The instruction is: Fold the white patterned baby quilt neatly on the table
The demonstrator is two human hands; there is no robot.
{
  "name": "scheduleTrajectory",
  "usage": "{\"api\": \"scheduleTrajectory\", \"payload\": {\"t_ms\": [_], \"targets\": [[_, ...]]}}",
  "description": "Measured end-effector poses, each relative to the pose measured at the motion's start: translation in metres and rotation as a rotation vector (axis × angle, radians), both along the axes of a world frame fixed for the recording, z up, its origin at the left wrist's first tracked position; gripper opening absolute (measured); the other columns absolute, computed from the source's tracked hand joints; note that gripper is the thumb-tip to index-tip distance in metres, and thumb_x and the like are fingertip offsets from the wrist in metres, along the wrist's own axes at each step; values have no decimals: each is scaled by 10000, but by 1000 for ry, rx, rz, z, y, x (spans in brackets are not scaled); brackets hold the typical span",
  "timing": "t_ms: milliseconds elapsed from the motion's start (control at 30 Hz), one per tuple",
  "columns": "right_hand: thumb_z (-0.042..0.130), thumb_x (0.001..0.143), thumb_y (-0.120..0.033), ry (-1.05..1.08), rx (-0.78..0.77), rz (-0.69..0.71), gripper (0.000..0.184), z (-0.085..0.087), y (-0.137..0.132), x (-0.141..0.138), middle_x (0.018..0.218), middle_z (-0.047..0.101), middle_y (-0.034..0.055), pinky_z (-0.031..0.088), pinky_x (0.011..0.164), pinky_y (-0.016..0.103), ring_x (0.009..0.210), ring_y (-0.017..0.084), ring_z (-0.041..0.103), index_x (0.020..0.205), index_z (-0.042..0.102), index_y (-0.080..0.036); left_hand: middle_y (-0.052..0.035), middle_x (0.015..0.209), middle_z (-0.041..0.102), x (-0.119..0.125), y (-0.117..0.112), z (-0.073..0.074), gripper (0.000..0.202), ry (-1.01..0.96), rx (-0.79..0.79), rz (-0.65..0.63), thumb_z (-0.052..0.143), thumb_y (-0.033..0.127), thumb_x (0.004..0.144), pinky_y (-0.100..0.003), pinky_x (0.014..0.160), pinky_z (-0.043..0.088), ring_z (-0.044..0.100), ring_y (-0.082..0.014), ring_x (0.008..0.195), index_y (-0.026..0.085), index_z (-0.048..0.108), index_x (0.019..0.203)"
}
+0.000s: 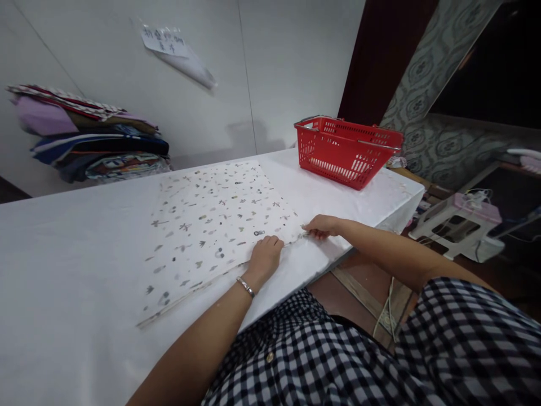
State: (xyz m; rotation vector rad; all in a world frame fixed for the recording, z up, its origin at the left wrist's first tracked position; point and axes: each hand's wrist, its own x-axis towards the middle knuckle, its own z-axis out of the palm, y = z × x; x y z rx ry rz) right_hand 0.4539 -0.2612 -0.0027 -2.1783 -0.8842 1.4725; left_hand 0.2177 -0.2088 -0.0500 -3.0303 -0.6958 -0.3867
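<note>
A white printed cloth with small grey, green and brown motifs lies spread flat on the white-covered table. Its near edge shows more than one layer, so it looks folded over. My left hand, with a silver bracelet at the wrist, rests on the cloth near that edge, fingers laid on the fabric. At the near right corner, my right hand pinches the cloth between thumb and fingers. The fabric is slightly bunched there.
A red plastic basket with metal handles stands at the table's back right. Folded fabrics are piled at the back left, against the wall. A paper sign hangs above. Beyond the table's right end is a plastic stool.
</note>
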Motion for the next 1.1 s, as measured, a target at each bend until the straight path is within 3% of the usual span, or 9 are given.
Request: {"api": "scheduleTrajectory", "payload": {"t_ms": [133, 300, 433, 600, 733, 867, 1100], "targets": [[605, 884, -390, 9, -2, 8, 360, 2, 1, 0, 478, 511, -43, 354, 411, 181, 385, 50, 437, 628, 520, -152, -69, 971, 601, 0, 0, 0, 192, 2, 2, -1, 443, 100, 889, -351, 758, 413, 517, -219, 921, 180, 602, 958], [669, 834, -381, -199, 67, 25, 315, 4, 1, -3, 556, 597, -26, 417, 461, 192, 452, 77, 547, 656, 540, -156, -74, 970, 596, 0, 1, -1, 187, -8, -10, -2, 453, 96, 883, -354, 769, 413, 514, -220, 926, 178, 604, 957], [673, 827, -375, -293, 78, 53, 349, 4, 4, -6, 494, 568, -20, 458, 485, 206, 459, 100, 564, 606, 520, -154, -72, 969, 592, 0, 1, -2, 183, -21, -11, -7, 462, 83, 870, -358, 764, 414, 512, -221, 921, 175, 599, 949], [644, 844, -392, -252, -36, 68, 351, 3, 10, -6, 489, 578, 8, 491, 487, 238, 433, 114, 557, 624, 536, -141, -70, 972, 595, -1, 1, -2, 181, -25, -12, -12, 460, 80, 868, -357, 763, 414, 513, -221, 924, 175, 596, 940], [685, 807, -390, -247, -38, 63, 355, 0, 13, -6, 451, 527, -18, 498, 486, 240, 410, 97, 509, 603, 527, -145, -77, 966, 591, 0, 1, -2, 192, -27, -27, -21, 450, 75, 867, -360, 761, 410, 511, -225, 923, 179, 597, 934], [719, 774, -394, -275, -32, 55, 375, -1, 12, -10, 455, 506, -32, 484, 491, 225, 428, 84, 494, 579, 506, -155, -76, 955, 586, 0, 1, 0, 195, -21, -40, -21, 443, 77, 869, -358, 757, 409, 510, -224, 924, 181, 596, 933], [708, 774, -387, -500, -30, 152, 412, 0, 14, -18, 395, 463, -9, 387, 427, 220, 401, 98, 459, 499, 501, -160, -73, 943, 580, 0, 0, 0, 186, -36, -67, -29, 428, 114, 898, -357, 760, 412, 508, -220, 924, 177, 597, 942]]}}
